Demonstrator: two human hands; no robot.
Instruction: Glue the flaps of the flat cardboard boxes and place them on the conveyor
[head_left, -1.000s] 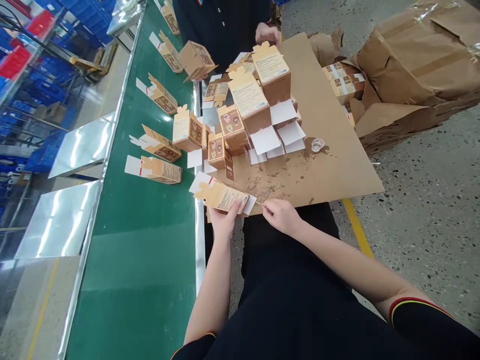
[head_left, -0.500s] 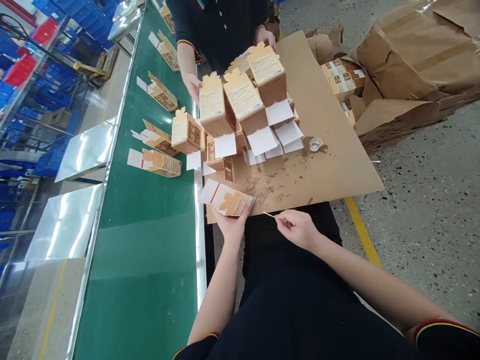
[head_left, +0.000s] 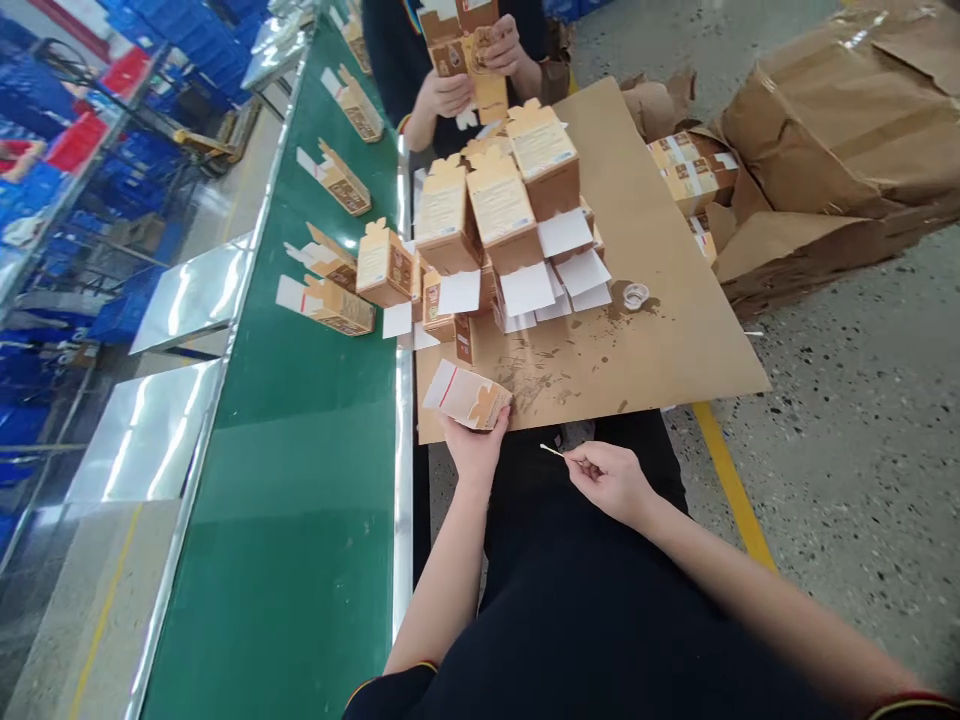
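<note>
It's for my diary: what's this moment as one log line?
left hand: holds box | right hand: holds stick, off box | cup: on board

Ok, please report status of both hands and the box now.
Left hand holding small box, flap open. Right hand holding thin swab, apart from box. Stacked boxes beyond, on brown board.

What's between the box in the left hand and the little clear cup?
Head view: between the held box and clear cup lies brown board with dark marks, nothing standing there.
</note>
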